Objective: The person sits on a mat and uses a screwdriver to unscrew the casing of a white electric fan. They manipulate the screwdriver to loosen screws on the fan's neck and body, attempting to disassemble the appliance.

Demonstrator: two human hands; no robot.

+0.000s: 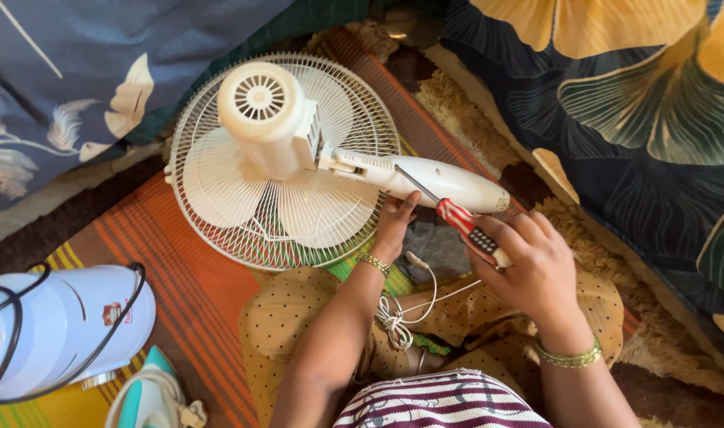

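White fan (283,158) face-down on striped mat; red-handled screwdriver (457,218) tip against fan neck.

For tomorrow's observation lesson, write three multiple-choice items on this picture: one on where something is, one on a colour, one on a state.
1. Where does the fan lie?
A. on the striped mat
B. on a shelf
C. inside a box

2. What colour is the screwdriver handle?
A. green
B. red and black
C. white

3. What is the right hand doing?
A. resting open and empty
B. gripping the screwdriver
C. holding the cord

Answers:
1 A, the fan's grille rests on the orange striped mat.
2 B, the handle shows red with a black part.
3 B, its fingers close round the handle, while the left hand touches the fan's neck.
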